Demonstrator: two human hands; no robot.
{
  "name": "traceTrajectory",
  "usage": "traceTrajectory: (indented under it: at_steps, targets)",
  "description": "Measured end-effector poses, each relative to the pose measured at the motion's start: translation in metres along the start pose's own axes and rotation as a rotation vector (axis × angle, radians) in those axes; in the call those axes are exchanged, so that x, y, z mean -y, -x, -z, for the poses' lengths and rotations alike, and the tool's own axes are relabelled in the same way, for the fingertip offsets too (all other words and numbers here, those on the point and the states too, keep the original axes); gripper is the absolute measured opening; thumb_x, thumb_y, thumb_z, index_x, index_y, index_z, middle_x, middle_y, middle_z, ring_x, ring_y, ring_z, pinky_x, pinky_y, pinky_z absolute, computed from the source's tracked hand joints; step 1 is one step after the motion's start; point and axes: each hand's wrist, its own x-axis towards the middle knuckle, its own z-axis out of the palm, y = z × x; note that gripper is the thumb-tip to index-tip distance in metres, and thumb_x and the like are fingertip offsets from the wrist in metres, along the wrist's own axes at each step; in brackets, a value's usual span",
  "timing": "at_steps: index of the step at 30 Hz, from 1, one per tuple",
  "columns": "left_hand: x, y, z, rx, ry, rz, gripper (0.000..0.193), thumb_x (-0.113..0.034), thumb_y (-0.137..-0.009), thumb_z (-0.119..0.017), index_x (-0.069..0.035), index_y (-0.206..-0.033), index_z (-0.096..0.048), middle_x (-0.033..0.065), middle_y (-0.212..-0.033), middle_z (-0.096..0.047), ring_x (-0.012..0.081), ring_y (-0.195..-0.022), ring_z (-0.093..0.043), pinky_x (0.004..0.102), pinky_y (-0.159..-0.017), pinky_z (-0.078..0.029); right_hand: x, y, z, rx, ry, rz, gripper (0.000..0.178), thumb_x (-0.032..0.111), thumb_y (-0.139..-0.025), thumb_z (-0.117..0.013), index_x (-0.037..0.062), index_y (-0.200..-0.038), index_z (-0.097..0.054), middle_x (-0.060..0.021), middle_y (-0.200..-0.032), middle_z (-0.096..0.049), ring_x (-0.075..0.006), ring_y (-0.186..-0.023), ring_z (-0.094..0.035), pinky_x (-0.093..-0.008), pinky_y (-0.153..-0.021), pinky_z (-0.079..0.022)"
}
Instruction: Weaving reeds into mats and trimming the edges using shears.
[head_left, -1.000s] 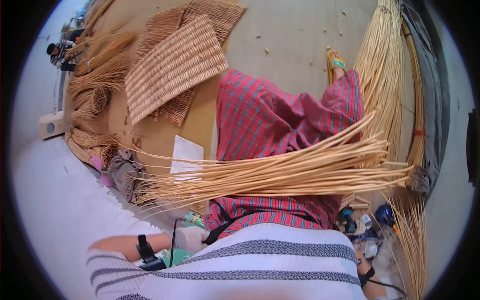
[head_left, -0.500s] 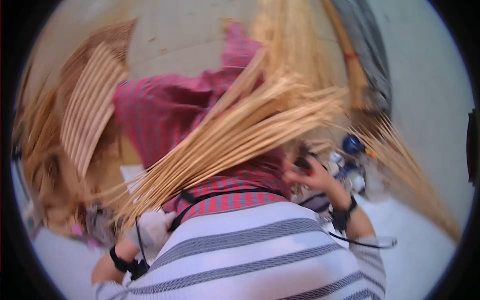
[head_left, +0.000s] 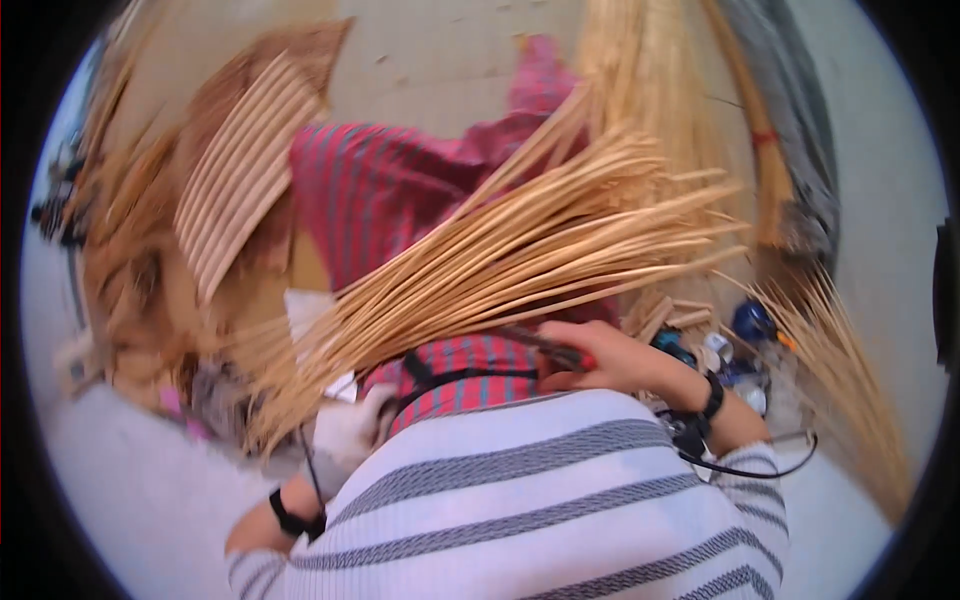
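A thick bundle of pale tan strips (head_left: 480,265), like split cane or straw, lies slanting across my lap over a red-and-blue checked cloth (head_left: 375,180). My right hand (head_left: 610,355) is closed around a slim dark tool (head_left: 545,345) with a bit of red by the grip. Its dark end points left, just below the bundle; I cannot make out its exact kind. My left hand (head_left: 350,425), in a pale glove, rests at my waist beside a black strap (head_left: 415,370) and below the bundle's left ends. Its fingers are mostly hidden.
A ribbed woven panel (head_left: 245,165) lies at the far left, by loose brown fibre (head_left: 130,290). Long strips (head_left: 650,80) stretch away at the far right, next to a grey sheet (head_left: 790,110). On the right are a blue round object (head_left: 752,320) and loose strips (head_left: 835,360).
My right hand has swung left and inward with the dark tool, from beside the lap to under the bundle. The whole view has shifted, so everything sits further right.
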Motion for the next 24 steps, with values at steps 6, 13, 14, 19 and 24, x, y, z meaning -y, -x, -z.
traceTrajectory:
  at_steps: [6,13,14,19,24]
  targets:
    - [-0.024,-0.037,0.031,0.031,0.033,-0.234,0.025,-0.028,-0.092,-0.061,-0.013,-0.112,-0.058,0.0115,-0.060,-0.059,0.0368,-0.056,-0.061,0.0476,-0.054,-0.047,-0.022,0.041,-0.001,-0.124,0.102,-0.073,0.027,0.012,-0.088,-0.073,0.0050,-0.111,-0.060,-0.0100,-0.090,-0.069,-0.0189,-0.086,-0.067,-0.0327,-0.076,-0.051]
    - [-0.008,-0.050,0.075,0.526,0.083,-0.270,0.031,-0.030,-0.095,-0.065,-0.011,-0.119,-0.061,0.0147,-0.081,-0.068,0.0304,-0.078,-0.070,0.0410,-0.069,-0.054,-0.032,0.027,0.013,-0.327,0.203,0.185,0.009,0.001,-0.089,-0.062,0.0047,-0.098,-0.062,-0.0069,-0.090,-0.067,-0.0154,-0.081,-0.065,-0.0295,-0.073,-0.051]
    - [-0.008,-0.062,0.085,0.552,0.109,-0.325,0.030,-0.029,-0.094,-0.069,-0.010,-0.116,-0.062,0.0125,-0.083,-0.069,0.0267,-0.081,-0.071,0.0389,-0.070,-0.055,-0.033,0.026,0.015,-0.372,0.212,0.242,0.009,0.001,-0.089,-0.062,0.0047,-0.098,-0.062,-0.0069,-0.090,-0.067,-0.0154,-0.081,-0.065,-0.0295,-0.073,-0.051]
    - [-0.047,-0.108,0.098,-0.180,0.929,-0.245,0.012,-0.006,-0.105,-0.052,-0.003,-0.111,-0.062,-0.0044,-0.082,-0.058,0.0022,-0.073,-0.055,0.0211,-0.067,-0.049,-0.049,0.026,0.001,-0.954,-0.060,0.757,0.015,-0.001,-0.091,-0.060,0.0046,-0.105,-0.055,-0.0092,-0.090,-0.065,-0.0158,-0.083,-0.064,-0.0298,-0.075,-0.051]
    - [-0.053,-0.111,0.021,0.382,0.392,-0.368,0.013,-0.014,-0.100,-0.062,-0.007,-0.111,-0.065,0.0021,-0.092,-0.064,0.0118,-0.089,-0.062,0.0296,-0.080,-0.053,-0.108,0.002,-0.029,-1.149,-0.887,0.524,0.030,0.010,-0.097,-0.057,0.0040,-0.125,-0.049,-0.0105,-0.107,-0.061,-0.0202,-0.092,-0.062,-0.0339,-0.082,-0.051]
